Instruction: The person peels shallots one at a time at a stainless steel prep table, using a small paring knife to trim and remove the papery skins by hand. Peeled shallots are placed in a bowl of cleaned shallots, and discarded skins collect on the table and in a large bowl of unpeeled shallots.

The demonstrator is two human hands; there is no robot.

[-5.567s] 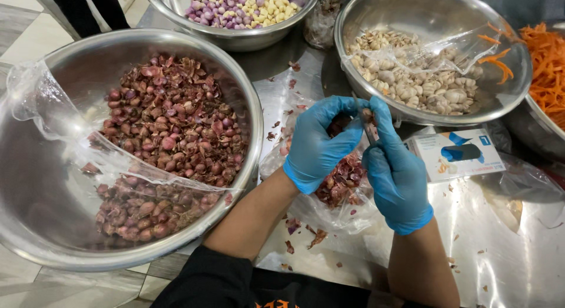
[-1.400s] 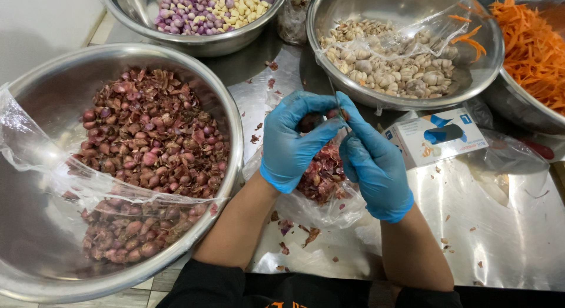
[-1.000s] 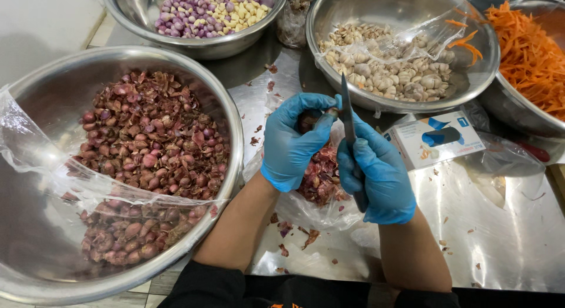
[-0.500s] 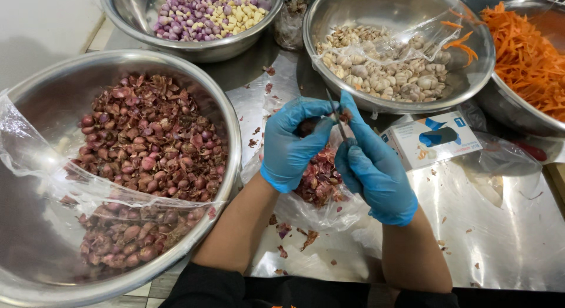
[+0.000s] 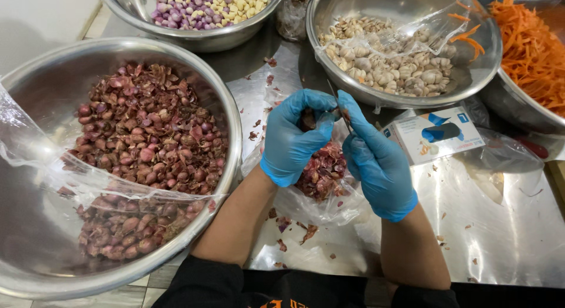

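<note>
Peeling shallots here: the left hand (image 5: 292, 140) in a blue glove has its fingers curled around one small shallot (image 5: 308, 118), pinching it up near the thumb, while the right hand (image 5: 376, 161) is closed around a small knife (image 5: 339, 105) with the blade tip right at the bulb. All of it sits over a clear plastic bag (image 5: 321, 199) already heaped with reddish skins (image 5: 322, 172), on the steel table (image 5: 506, 225) between the bowls. My take on doing this well: keep the bulb low over the bag so scraps drop in, catch the skin with the blade edge and pull it off instead of cutting deep, and keep the left thumb behind the edge. The big steel bowl (image 5: 35, 225) on the left holds the unpeeled shallots, half covered by a plastic sheet. As for packaging, there's one small white carton (image 5: 432, 134) just right of the hands, lying flat, with blue stripes and a dark blue shape printed on top, next to the bowl of garlic cloves (image 5: 382, 66). Shredded carrot (image 5: 529, 49) sits far right.
</note>
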